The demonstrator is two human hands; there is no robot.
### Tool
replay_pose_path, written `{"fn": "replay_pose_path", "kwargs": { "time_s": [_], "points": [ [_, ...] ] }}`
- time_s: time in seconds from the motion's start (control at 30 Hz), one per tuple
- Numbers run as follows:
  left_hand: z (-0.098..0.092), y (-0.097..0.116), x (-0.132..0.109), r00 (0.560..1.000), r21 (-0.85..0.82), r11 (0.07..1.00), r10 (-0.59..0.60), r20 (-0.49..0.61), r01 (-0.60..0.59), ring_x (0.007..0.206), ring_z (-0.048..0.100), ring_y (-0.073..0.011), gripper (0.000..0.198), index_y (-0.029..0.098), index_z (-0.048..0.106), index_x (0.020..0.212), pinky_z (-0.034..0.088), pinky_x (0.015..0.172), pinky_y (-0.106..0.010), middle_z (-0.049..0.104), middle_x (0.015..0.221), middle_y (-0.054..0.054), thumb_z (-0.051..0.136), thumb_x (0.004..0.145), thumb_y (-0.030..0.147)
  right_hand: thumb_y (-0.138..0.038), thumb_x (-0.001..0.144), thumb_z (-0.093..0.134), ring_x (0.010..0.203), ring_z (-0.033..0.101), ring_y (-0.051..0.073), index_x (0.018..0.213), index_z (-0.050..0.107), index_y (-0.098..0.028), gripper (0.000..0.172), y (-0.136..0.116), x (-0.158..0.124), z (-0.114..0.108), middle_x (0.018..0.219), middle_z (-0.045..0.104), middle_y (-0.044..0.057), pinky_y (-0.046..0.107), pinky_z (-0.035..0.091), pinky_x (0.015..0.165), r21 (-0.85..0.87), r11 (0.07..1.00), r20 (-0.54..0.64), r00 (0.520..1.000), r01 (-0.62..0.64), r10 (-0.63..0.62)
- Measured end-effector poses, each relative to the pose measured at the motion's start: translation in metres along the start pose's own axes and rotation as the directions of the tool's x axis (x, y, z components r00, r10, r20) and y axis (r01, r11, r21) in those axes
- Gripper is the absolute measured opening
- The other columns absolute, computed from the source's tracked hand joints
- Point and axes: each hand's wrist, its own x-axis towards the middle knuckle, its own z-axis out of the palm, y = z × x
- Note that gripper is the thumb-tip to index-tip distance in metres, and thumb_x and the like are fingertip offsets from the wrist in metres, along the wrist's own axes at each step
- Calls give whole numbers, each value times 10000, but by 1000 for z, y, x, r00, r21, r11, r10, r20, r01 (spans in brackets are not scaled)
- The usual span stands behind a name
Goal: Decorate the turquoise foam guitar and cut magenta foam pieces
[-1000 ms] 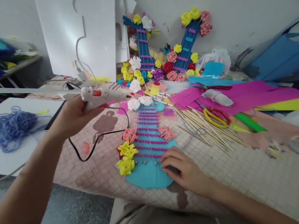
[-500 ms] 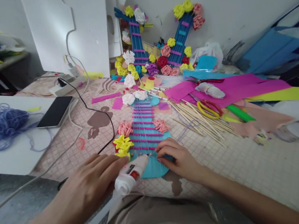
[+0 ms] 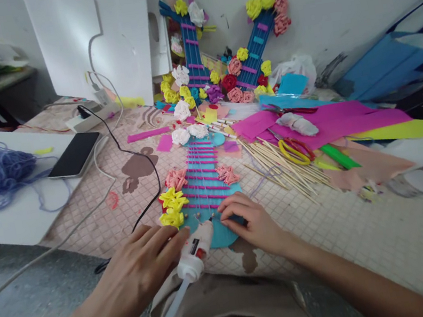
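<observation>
My left hand (image 3: 141,273) is clamped on the glue gun (image 3: 194,247), nozzle down at the foam guitar (image 3: 207,181), which lies flat on the worktop (image 3: 332,246). My right hand (image 3: 252,223) is spread flat, pinning its lower edge. The foam is probably light, soft and easily dented; best held by the edges.

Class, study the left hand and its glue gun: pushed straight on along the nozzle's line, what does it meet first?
Probably the blue guitar cutout: the glue gun in the left hand aims at its lower body, just beside the right hand. Depth is unclear.
</observation>
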Motion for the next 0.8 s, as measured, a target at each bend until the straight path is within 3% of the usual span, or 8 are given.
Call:
{"fn": "replay_pose_path", "kwargs": {
  "time_s": [0.27, 0.47, 0.8],
  "points": [
    [2, 1, 3, 1000, 5, 1000, -3, -15, 3, 846, 602, -176, 304, 199, 512, 1191, 460, 727, -311, 639, 1008, -65, 308, 983, 285, -214, 897, 538, 930, 566, 179, 839, 595, -190, 85, 0, -1, 1, 949, 627, 67, 348, 468, 828, 1, 1000, 1, 1000, -4, 4],
    [1, 2, 1, 996, 1, 998, -70, 55, 70, 828, 580, -172, 279, 204, 515, 1174, 454, 725, -307, 622, 1000, -55, 327, 973, 257, -199, 886, 556, 920, 569, 180, 836, 596, -196, 64, -1, 0, 0, 944, 630, 68, 341, 468, 820, 10, 1000, -8, 1000, -6, 6],
    [4, 3, 0, 998, -4, 999, -51, 31, 51, 828, 573, -176, 287, 205, 502, 1184, 450, 727, -306, 618, 1003, -52, 316, 977, 272, -187, 882, 565, 926, 564, 175, 841, 597, -191, 53, -1, -1, 1, 948, 626, 66, 339, 470, 829, 12, 1000, 1, 1000, -9, 9]
  ]
}}
